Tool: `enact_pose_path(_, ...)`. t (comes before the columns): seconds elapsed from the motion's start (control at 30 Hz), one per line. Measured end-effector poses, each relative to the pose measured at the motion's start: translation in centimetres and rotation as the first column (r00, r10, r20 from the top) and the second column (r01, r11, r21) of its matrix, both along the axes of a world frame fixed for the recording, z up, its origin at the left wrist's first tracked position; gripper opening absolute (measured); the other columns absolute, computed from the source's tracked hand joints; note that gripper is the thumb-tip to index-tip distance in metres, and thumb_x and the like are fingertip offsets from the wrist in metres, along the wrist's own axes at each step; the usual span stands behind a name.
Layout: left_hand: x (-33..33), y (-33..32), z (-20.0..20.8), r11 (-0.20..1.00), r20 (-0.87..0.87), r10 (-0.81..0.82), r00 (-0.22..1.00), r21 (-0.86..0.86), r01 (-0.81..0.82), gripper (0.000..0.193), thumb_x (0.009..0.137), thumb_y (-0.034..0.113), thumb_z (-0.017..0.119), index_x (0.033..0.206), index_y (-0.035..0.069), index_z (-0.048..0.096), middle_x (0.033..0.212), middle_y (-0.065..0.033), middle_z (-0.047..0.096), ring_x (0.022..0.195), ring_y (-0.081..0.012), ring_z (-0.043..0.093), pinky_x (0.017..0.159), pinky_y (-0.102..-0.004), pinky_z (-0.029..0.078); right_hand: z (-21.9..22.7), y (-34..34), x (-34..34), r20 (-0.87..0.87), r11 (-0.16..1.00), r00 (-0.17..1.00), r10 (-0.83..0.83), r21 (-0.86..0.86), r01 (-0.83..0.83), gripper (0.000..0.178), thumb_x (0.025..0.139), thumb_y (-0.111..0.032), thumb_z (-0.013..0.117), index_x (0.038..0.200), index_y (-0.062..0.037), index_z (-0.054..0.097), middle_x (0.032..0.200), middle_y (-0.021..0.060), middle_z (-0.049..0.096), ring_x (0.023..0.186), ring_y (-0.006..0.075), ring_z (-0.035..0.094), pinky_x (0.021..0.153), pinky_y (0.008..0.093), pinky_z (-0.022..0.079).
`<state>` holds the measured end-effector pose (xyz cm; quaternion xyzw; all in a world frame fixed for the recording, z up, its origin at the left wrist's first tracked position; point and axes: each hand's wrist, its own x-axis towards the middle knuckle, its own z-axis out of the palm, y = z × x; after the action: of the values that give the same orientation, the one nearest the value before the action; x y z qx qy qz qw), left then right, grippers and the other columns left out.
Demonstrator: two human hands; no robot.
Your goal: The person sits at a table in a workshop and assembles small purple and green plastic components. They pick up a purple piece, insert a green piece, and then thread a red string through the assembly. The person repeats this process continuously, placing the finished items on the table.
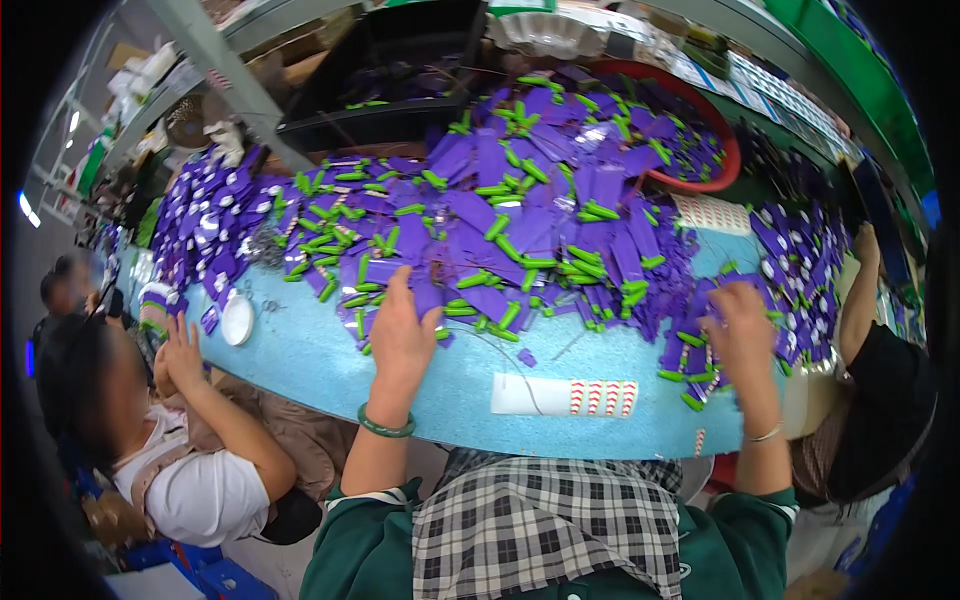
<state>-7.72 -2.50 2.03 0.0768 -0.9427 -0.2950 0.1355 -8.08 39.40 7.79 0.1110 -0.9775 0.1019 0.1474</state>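
A wide heap of flat purple pieces with bright green ends (500, 220) covers the middle of the blue table (320, 370). My left hand (400, 335) is at the heap's near edge, its thumb and forefinger apart, with a purple piece (427, 293) showing between their tips; I see no grip on it. Over a smaller group of green-ended pieces (697, 352) on the right, my right hand (742, 335) has bent fingers smeared by motion. Whether it holds anything is unclear. In front of me lies a white sheet with rows of red-and-white stickers (603, 398).
Behind the heap stand a black bin (370, 125) and a red basin (733, 150). Purple pieces with white parts lie at left (200, 215) and right (800, 270). A white round dish (237, 320) sits at left. Co-workers (200, 470) are on both sides.
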Motion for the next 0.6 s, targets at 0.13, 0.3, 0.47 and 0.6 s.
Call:
enact_pose_path(0.13, 1.1, 1.3, 0.8, 0.971, -0.245, -0.196, 0.95, 0.085, 0.222, 0.026, 0.081, -0.007, 0.059, 0.106, -0.004, 0.054, 0.087, -0.0133, 0.052, 0.075, -0.0215, 0.055, 0.067, -0.0303, 0.045, -3.0, -8.2, 4.0, 0.134, 0.882, 0.894, 0.427, -0.281, -0.379, 0.03, 0.063, -0.012, 0.076, 0.091, -0.0068, 0.066, 0.089, 0.0083, 0.062, 0.088, 0.0281, 0.059, 0.077, 0.0387, 0.048)
enact_pose_path(0.3, 5.6, 6.8, 3.6, 0.524, -0.389, -0.369, 0.844, 0.663, 0.535, 0.014, 0.092, 0.0, 0.049, 0.106, -0.004, 0.046, 0.096, -0.0132, 0.056, 0.08, -0.0166, 0.058, 0.068, -0.028, 0.05, -5.5, -12.2, 5.3, 0.168, 0.914, 0.906, 0.389, -0.194, -0.356, 0.02, 0.068, -0.015, 0.072, 0.086, -0.0092, 0.064, 0.087, 0.0032, 0.057, 0.085, 0.0215, 0.054, 0.069, 0.0346, 0.043)
enact_pose_path(0.47, 6.0, 9.9, 0.5, 0.241, 0.01, -0.632, 0.775, 0.953, 0.184, 0.021, 0.096, 0.003, 0.043, 0.116, -0.002, 0.039, 0.092, -0.0099, 0.059, 0.079, -0.0146, 0.062, 0.059, -0.0254, 0.055, -7.1, -12.4, 5.6, 0.09, 0.895, 0.923, 0.374, -0.295, -0.334, 0.012, 0.07, -0.013, 0.068, 0.081, -0.0115, 0.062, 0.08, 0.0013, 0.055, 0.08, 0.021, 0.054, 0.068, 0.0348, 0.042)
enact_pose_path(0.6, 5.9, 11.0, -1.4, 0.293, 0.107, -0.662, 0.742, 0.948, 0.124, 0.019, 0.096, 0.006, 0.046, 0.114, 0.001, 0.044, 0.091, -0.0089, 0.059, 0.078, -0.0142, 0.061, 0.06, -0.0262, 0.053, -7.5, -11.9, 5.5, 0.047, 0.84, 0.913, 0.406, -0.414, -0.352, 0.012, 0.07, -0.009, 0.07, 0.079, -0.0099, 0.062, 0.08, 0.002, 0.059, 0.079, 0.0221, 0.057, 0.069, 0.0348, 0.043)
